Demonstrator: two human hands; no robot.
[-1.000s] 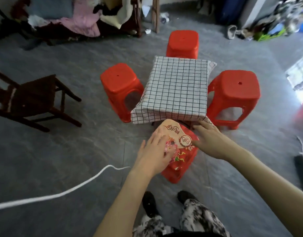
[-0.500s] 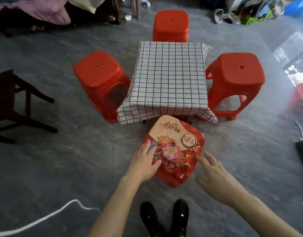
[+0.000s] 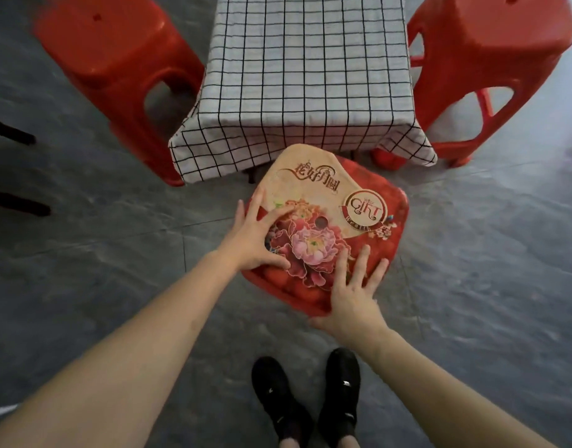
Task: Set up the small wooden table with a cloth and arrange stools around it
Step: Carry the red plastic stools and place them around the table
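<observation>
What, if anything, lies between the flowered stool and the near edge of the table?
Nothing visible. Both hands, left and right, already rest on the flowered stool, whose far corner meets the hanging cloth. Only bare floor flanks it; the side stools stand clear.

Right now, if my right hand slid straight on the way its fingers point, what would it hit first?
Probably the checked cloth hanging off the table, after the right hand crosses the stool seat; depth is unclear.

Grey stone-look tiled floor (image 3: 84, 253) fills the frame; dark chair legs (image 3: 16, 205) at left edge; pale glare lower right.
</observation>
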